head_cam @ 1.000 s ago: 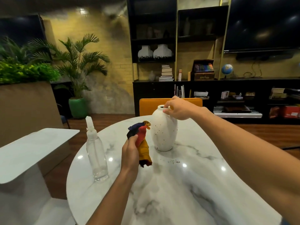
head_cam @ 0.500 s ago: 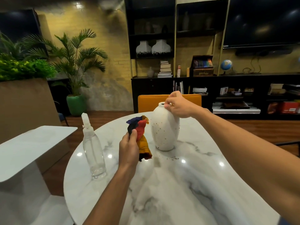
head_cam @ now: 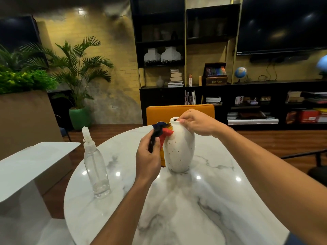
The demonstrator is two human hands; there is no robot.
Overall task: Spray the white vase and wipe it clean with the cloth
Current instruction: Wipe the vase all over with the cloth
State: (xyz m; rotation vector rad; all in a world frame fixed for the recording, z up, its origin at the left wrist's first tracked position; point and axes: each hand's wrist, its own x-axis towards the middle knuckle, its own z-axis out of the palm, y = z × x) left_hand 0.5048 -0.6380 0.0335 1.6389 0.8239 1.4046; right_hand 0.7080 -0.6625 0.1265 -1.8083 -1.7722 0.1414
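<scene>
While you look down at the marble bench [head_cam: 177, 209], this is how things lie:
Vase: the white vase [head_cam: 180, 151] stands upright on the bench, near its far side, speckled with small dark dots, its mouth open at the top.
Right hand: your right hand [head_cam: 198, 122] pinches the vase's rim, fingers closed on the lip.
Left hand: your left hand [head_cam: 148, 160] is closed around the cloth [head_cam: 161, 135], a bunched piece in dark blue, red and yellow.
Cloth: its upper part presses against the vase's left shoulder, just under the neck; a yellow tail hangs down beside the vase body.
Spray bottle: the clear spray bottle [head_cam: 94, 167] stands upright on the bench's left part, well apart from the vase, with neither hand on it.
Behind: an orange chair back [head_cam: 159, 112] rises just beyond the bench edge.
</scene>
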